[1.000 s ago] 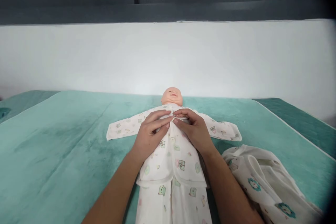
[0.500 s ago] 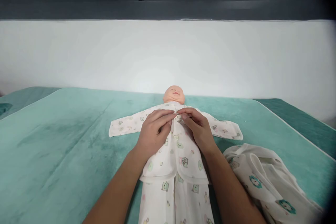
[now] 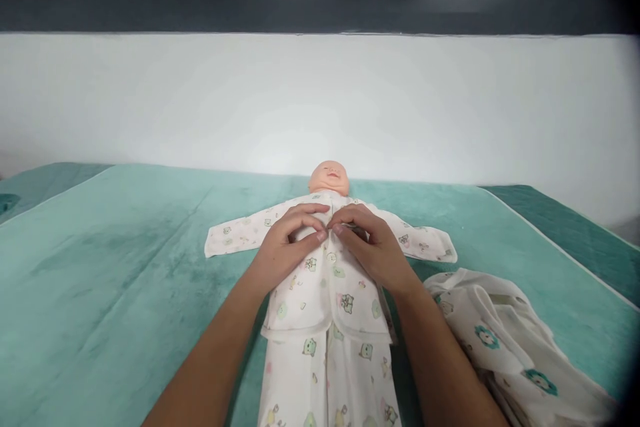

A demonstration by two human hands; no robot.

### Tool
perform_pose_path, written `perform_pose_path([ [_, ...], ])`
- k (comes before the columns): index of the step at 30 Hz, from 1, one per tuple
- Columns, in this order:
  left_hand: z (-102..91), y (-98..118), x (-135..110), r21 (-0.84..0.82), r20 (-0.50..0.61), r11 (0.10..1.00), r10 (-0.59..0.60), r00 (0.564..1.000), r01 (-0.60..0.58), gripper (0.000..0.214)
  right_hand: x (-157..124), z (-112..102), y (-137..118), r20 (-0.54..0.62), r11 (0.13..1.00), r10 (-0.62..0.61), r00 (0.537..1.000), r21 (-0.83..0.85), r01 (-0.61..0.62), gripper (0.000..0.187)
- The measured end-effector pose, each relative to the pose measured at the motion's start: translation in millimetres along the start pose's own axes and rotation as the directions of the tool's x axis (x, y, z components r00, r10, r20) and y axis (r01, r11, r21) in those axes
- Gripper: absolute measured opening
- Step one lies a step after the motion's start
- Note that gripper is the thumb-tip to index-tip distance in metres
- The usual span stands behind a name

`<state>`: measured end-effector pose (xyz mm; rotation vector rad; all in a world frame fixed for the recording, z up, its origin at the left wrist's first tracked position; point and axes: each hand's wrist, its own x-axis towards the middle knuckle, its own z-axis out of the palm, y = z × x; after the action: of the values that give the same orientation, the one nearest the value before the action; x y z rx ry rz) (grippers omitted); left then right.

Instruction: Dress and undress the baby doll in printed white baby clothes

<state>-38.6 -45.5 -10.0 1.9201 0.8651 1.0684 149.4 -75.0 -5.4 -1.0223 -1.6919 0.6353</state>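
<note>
A baby doll (image 3: 329, 177) lies on its back, its head toward the wall. It wears a white printed baby jacket (image 3: 304, 300), sleeves spread out to both sides, over matching trousers (image 3: 295, 380). At the chest, my left hand (image 3: 287, 243) pinches the jacket's front edge between thumb and fingers. Facing it, my right hand (image 3: 373, 240) grips the same front opening, thumb and forefinger nearly meeting my left fingertips. Whatever button lies between the fingertips is hidden. Just below them a round button (image 3: 331, 257) shows on the front.
A teal plush cover (image 3: 125, 280) spreads under the doll. To the right, near my right forearm, lies a crumpled white printed cloth (image 3: 505, 340). Behind stands a white wall (image 3: 250, 100) beneath a dark window frame (image 3: 350, 13) with bars.
My left hand's thumb has moved lower, and its fingers have parted more from it. My right fingertips have shifted slightly down and left along the jacket opening. The view has tilted a little.
</note>
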Motion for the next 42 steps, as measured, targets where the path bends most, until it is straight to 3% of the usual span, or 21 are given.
perform_pose_path([
  [4,-8.6,4.1,-1.1,0.077,0.191,0.997,-0.008,0.982,-0.007,0.014,-3.3,-17.3,-16.0,0.218,0.994,0.109,0.970,-0.047,-0.101,0.010],
  [9,-10.9,3.3,-1.1,0.125,0.254,0.991,0.010,0.967,-0.043,0.014,-5.4,-26.8,-12.9,0.324,0.981,0.190,0.927,-0.033,-0.190,0.015],
  [12,-11.0,2.6,-0.3,0.136,0.255,0.989,0.016,0.967,-0.052,0.015,-3.8,-21.4,-2.9,0.304,0.971,0.219,0.927,0.025,-0.238,0.009],
  [18,-18.0,3.6,1.6,0.083,0.327,0.996,0.012,0.945,-0.042,0.016,-3.7,-2.3,10.0,0.124,0.943,0.223,0.967,0.225,-0.246,0.012],
  [22,-19.5,2.4,1.4,0.062,0.340,0.998,-0.004,0.940,-0.018,0.015,-5.2,3.1,11.6,0.068,0.941,0.226,0.972,0.244,-0.236,0.012],
  [30,-15.3,3.4,1.8,0.018,0.313,1.000,-0.007,0.950,0.001,0.013,-6.2,1.7,9.6,0.115,0.974,0.161,0.980,0.142,-0.177,0.011],
  [37,-15.5,2.5,1.4,-0.050,0.298,0.998,-0.011,0.954,0.027,0.011,-5.2,-5.1,7.6,0.232,0.953,0.149,0.961,0.224,-0.202,0.016],
  [42,-16.4,-0.9,1.9,-0.111,0.284,0.994,0.017,0.959,0.015,0.010,-7.3,-9.7,6.6,0.280,0.962,0.137,0.950,0.191,-0.195,0.023],
])
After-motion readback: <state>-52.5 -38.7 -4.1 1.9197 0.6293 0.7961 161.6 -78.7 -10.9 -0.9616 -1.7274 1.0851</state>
